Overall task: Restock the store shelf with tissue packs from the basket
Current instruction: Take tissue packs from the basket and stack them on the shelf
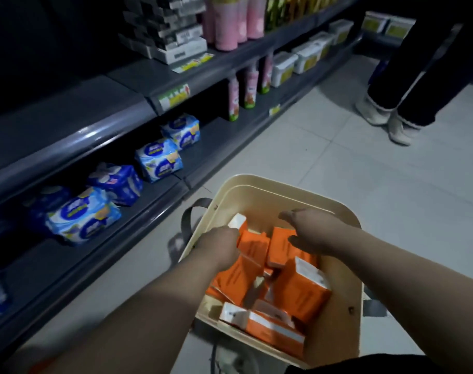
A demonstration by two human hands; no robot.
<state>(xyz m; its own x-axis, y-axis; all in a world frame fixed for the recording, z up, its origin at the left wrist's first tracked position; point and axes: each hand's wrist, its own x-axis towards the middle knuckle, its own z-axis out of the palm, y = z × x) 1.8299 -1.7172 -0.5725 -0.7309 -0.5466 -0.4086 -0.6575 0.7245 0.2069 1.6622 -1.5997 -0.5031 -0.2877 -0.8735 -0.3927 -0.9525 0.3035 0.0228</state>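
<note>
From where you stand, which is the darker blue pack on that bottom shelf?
Find the grey store shelf left of the cream basket and follow its lowest tier. Midway along the row sits the dark blue pack; its neighbours on either side are pale blue packs with white.

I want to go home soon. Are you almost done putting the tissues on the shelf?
Not nearly. No orange tissue packs sit on the bottom shelf yet, only blue packs. The left hand and right hand reach into the basket, which holds many.
</note>
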